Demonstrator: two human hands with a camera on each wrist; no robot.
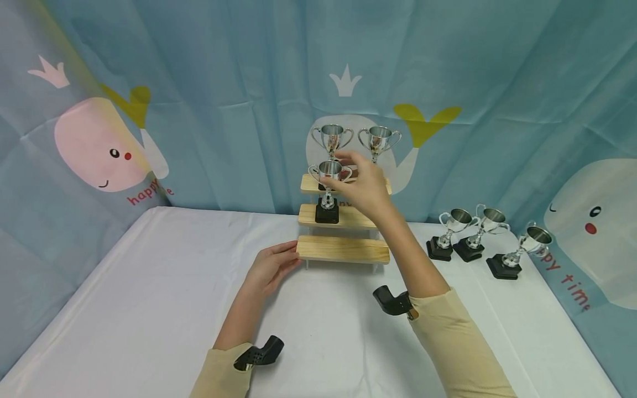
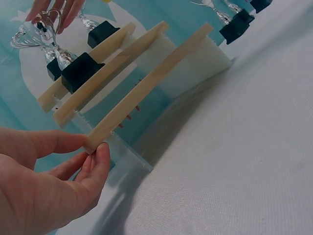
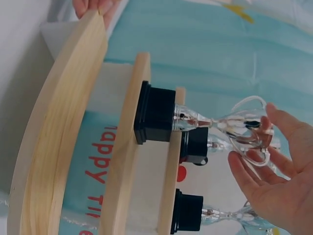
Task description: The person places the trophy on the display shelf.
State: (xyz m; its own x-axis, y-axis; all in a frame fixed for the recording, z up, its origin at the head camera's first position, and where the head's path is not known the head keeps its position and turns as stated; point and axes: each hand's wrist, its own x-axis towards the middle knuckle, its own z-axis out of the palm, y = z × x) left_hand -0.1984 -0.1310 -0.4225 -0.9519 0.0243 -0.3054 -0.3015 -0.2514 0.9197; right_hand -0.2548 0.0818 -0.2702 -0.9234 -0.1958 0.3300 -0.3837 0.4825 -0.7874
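A small silver trophy cup with two handles and a black base stands upright on the left part of the middle step of a three-tier wooden stand. My right hand holds this cup by its bowl, thumb and fingertips around it, as the right wrist view shows. My left hand pinches the left end of the lowest board between thumb and fingers. Two more trophies stand on the top step, the left trophy partly behind the held one, the right trophy partly behind my right hand.
Three similar trophies stand on the white-covered table right of the stand: a left one, a middle one and a right one. A blue curtain printed with whales hangs close behind the stand.
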